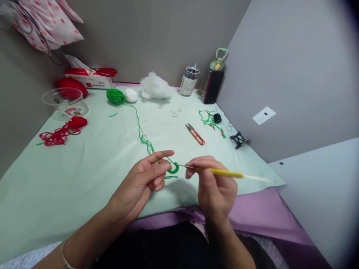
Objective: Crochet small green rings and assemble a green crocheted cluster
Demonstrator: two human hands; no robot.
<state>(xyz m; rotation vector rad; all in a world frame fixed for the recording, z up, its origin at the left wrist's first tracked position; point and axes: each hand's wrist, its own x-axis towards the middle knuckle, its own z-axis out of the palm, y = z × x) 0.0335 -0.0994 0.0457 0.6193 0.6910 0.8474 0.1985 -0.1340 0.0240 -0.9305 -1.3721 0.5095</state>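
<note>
My left hand (151,172) pinches a small curved piece of green crochet (174,169) between thumb and fingers. Green yarn runs over its raised index finger and down to the piece. My right hand (214,179) is closed round the yellow handle of a crochet hook (227,173), held like a pen. The hook's thin metal shaft reaches left to the green piece, its tip at the work. From the left hand, green and white strands (144,139) trail back to a green yarn ball (116,96) and a white ball (130,95).
Thread snips (195,134) lie beyond my right hand. Green and red yarn scraps (207,118), a black spool (217,118) and a black clip (239,140) are at right. Stuffing (156,86), a pen can (189,82) and a phone (214,87) stand behind; red yarn (63,132) and a plastic tub (66,106) at left.
</note>
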